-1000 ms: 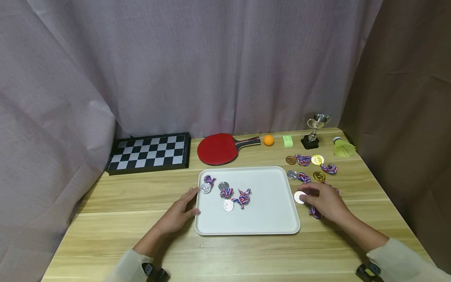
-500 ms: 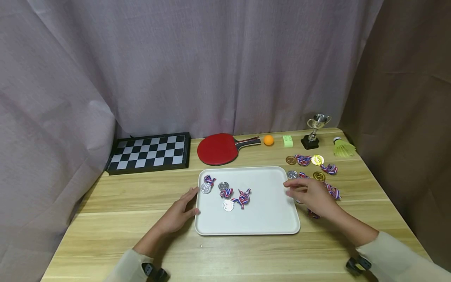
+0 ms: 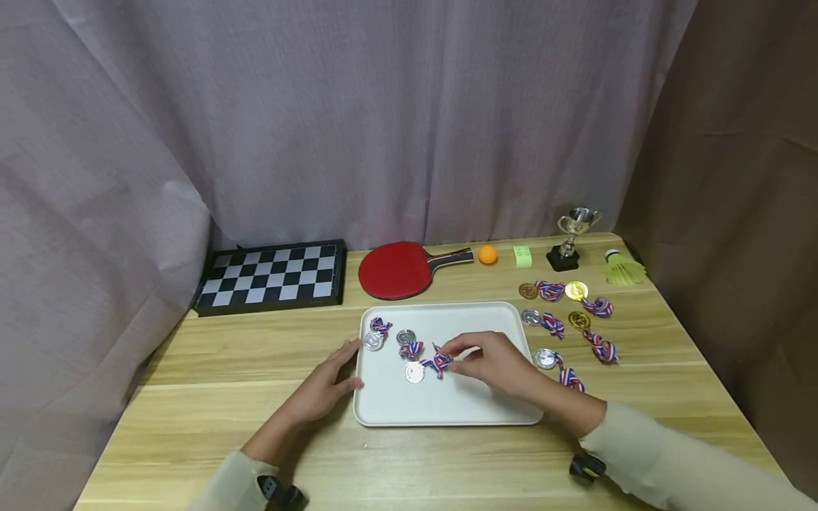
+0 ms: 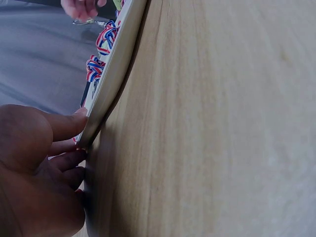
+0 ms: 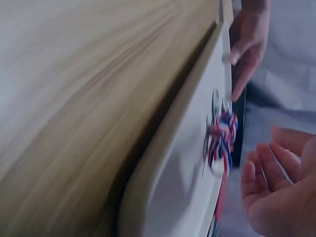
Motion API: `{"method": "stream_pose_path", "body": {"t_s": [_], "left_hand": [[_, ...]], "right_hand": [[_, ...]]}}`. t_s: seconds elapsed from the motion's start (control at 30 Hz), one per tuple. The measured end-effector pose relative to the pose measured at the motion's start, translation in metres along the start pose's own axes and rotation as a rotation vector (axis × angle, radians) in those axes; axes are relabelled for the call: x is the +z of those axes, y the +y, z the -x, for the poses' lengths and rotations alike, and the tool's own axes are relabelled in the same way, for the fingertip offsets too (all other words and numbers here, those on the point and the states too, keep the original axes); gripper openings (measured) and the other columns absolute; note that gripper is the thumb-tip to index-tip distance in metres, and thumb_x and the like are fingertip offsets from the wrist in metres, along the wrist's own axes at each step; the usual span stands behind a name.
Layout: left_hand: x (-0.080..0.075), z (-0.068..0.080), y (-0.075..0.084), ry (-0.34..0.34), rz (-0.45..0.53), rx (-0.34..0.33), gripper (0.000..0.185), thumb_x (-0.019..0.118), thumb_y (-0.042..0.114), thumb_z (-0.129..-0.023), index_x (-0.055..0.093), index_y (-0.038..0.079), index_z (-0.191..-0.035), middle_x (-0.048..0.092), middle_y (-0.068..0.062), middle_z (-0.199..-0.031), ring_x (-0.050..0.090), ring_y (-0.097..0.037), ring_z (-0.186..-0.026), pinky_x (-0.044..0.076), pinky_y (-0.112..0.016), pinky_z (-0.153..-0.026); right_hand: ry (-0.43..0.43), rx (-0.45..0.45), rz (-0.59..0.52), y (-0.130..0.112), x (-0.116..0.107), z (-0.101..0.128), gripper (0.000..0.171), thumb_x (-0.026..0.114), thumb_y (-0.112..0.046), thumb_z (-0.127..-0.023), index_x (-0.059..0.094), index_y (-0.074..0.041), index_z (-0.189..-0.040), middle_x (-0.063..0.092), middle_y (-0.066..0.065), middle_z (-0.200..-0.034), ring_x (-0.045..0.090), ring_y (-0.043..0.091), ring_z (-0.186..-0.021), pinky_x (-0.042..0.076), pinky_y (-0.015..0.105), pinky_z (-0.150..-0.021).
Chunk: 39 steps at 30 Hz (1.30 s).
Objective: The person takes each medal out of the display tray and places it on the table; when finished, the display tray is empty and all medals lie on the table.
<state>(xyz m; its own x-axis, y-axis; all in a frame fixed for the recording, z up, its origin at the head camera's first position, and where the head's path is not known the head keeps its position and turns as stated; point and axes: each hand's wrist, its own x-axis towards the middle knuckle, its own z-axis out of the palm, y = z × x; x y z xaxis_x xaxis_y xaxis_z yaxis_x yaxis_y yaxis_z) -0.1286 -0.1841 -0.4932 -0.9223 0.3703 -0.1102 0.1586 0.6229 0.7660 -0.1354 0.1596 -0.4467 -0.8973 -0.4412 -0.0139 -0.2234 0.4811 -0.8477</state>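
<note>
One silver medal [image 3: 415, 372] on white tray [image 3: 486, 323], just beside right hand [image 3: 495, 363] fingers [image 3: 456, 345], loosely apart; left hand [image 3: 322, 387] fingers straight against tray edge.

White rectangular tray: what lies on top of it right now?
On the white rectangular tray lie three silver medals with striped ribbons; the right hand hovers above, hiding part of the tray.
</note>
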Motion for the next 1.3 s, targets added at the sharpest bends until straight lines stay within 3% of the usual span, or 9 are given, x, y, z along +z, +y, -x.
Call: {"method": "stream_pose_path", "body": {"t_s": [0.23,0.5,0.7,0.9,1.17,1.3], "left_hand": [[0.000,0.000,0.001,0.004,-0.005,0.003,0.070,0.067,0.013,-0.100,0.033,0.005,-0.161,0.029,-0.020,-0.167,0.018,-0.036,-0.157,0.016,-0.055,-0.126],[0.001,0.000,-0.001,0.001,0.001,-0.008,0.070,0.067,0.013,-0.100,0.033,0.006,-0.161,0.028,-0.018,-0.167,0.017,-0.035,-0.157,0.016,-0.054,-0.127],[0.001,-0.001,0.000,-0.002,0.003,-0.008,0.070,0.067,0.013,-0.100,0.032,0.006,-0.161,0.028,-0.017,-0.168,0.017,-0.034,-0.157,0.016,-0.053,-0.127],[0.001,0.000,0.000,-0.003,0.008,-0.008,0.070,0.066,0.013,-0.101,0.032,0.006,-0.161,0.027,-0.018,-0.168,0.016,-0.034,-0.158,0.015,-0.053,-0.127],[0.000,0.000,0.000,-0.003,0.013,-0.003,0.070,0.067,0.013,-0.100,0.032,0.005,-0.161,0.028,-0.018,-0.167,0.016,-0.035,-0.158,0.015,-0.054,-0.127],[0.001,0.000,-0.001,-0.004,0.013,-0.003,0.070,0.067,0.014,-0.101,0.032,0.006,-0.161,0.028,-0.018,-0.168,0.016,-0.035,-0.158,0.015,-0.054,-0.127]], "right_hand": [[-0.100,-0.080,-0.015,-0.006,0.026,-0.015,0.022,0.079,-0.008,-0.091,0.078,-0.008,-0.113,0.076,0.005,-0.117,0.068,0.026,-0.114,0.058,0.041,-0.096],[-0.142,-0.085,0.050,0.003,0.028,-0.021,0.027,0.080,-0.008,-0.090,0.076,-0.006,-0.116,0.077,0.005,-0.111,0.070,0.021,-0.103,0.059,0.030,-0.089],[-0.149,-0.105,0.081,0.014,0.028,-0.019,0.031,0.083,-0.008,-0.086,0.075,-0.004,-0.115,0.076,0.003,-0.102,0.069,0.017,-0.094,0.057,0.026,-0.083],[-0.161,-0.113,0.116,0.020,0.033,-0.017,0.034,0.088,-0.013,-0.081,0.076,-0.010,-0.113,0.074,-0.004,-0.104,0.066,0.012,-0.098,0.054,0.028,-0.092],[-0.138,-0.109,0.212,0.018,0.043,-0.016,0.032,0.090,-0.015,-0.079,0.077,-0.016,-0.108,0.070,-0.008,-0.101,0.064,0.020,-0.109,0.050,0.041,-0.103],[-0.133,-0.123,0.224,0.017,0.045,-0.016,0.028,0.090,-0.011,-0.078,0.075,-0.017,-0.102,0.067,-0.010,-0.094,0.061,0.012,-0.100,0.049,0.041,-0.104]]}}
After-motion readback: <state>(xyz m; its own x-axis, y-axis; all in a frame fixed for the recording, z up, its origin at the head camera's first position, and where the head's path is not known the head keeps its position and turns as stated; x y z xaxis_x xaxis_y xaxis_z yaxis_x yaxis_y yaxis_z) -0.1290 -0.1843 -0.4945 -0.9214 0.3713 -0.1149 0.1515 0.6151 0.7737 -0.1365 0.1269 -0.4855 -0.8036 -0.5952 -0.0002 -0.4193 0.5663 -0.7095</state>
